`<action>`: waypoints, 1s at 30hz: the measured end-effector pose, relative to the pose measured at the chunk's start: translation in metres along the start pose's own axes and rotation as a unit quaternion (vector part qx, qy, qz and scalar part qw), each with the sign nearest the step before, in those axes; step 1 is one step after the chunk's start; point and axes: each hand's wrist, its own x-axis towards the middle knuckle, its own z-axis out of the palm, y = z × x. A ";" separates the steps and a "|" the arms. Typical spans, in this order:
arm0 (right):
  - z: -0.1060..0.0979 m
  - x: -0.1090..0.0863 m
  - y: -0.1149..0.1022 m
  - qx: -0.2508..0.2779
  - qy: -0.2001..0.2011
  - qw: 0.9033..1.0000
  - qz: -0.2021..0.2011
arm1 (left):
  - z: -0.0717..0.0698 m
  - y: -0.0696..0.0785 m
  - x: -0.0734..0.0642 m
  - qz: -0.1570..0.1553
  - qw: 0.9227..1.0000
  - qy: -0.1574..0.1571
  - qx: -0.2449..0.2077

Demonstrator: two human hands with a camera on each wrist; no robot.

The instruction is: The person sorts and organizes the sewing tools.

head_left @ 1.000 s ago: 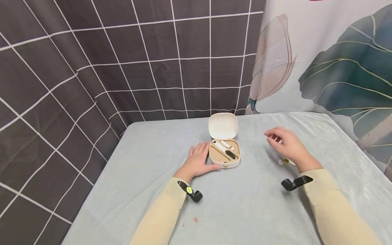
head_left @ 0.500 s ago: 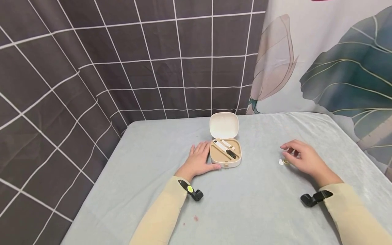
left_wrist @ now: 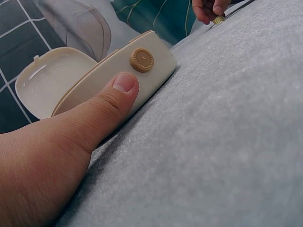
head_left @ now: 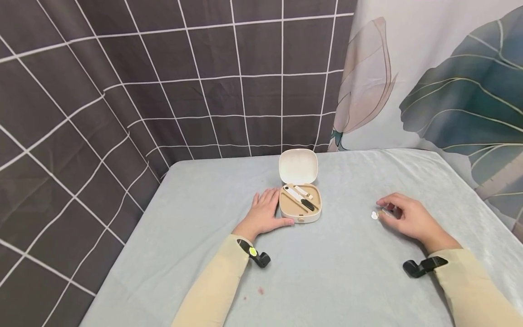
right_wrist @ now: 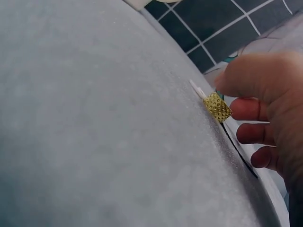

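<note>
A small white box (head_left: 300, 219) with a tan button-shaped clasp stands with its lid up at the table's middle. In its tan tray lie a white tool with a black end (head_left: 300, 198) and a small white piece with a metal tip (head_left: 304, 192). My left hand (head_left: 263, 216) lies flat beside it, thumb along the box's front wall, fingers at the left side. My right hand (head_left: 408, 218) is low over the cloth, fingers bent around a gold dimpled thimble (right_wrist: 218, 108). A sliver of background shows between thumb and thimble. A small white piece (head_left: 374, 215) lies beside it.
Pale blue-grey cloth (head_left: 335, 272) covers the table. A dark curtain (head_left: 229, 81) with white grid lines hangs behind and left; a leaf-print curtain (head_left: 449, 81) hangs behind right. Small reddish spots (head_left: 260, 290) mark the cloth near the front.
My right hand has moved rightward and down to the gold thimble, and its thumb has come in beside it. The left hand and the box have stayed put.
</note>
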 end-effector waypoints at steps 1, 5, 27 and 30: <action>0.000 0.000 0.000 -0.001 -0.001 1.000 -0.003 | 0.000 0.000 0.000 0.000 1.000 0.000 0.000; 0.002 0.000 0.002 -0.008 -0.004 1.000 -0.013 | -0.001 -0.001 0.000 0.001 1.000 0.003 0.001; 0.003 -0.002 0.003 -0.026 -0.007 0.999 -0.025 | -0.003 0.002 0.000 -0.001 1.000 -0.007 -0.001; 0.002 -0.002 0.003 -0.028 -0.004 0.999 -0.027 | -0.003 0.002 -0.001 0.000 1.000 -0.005 -0.005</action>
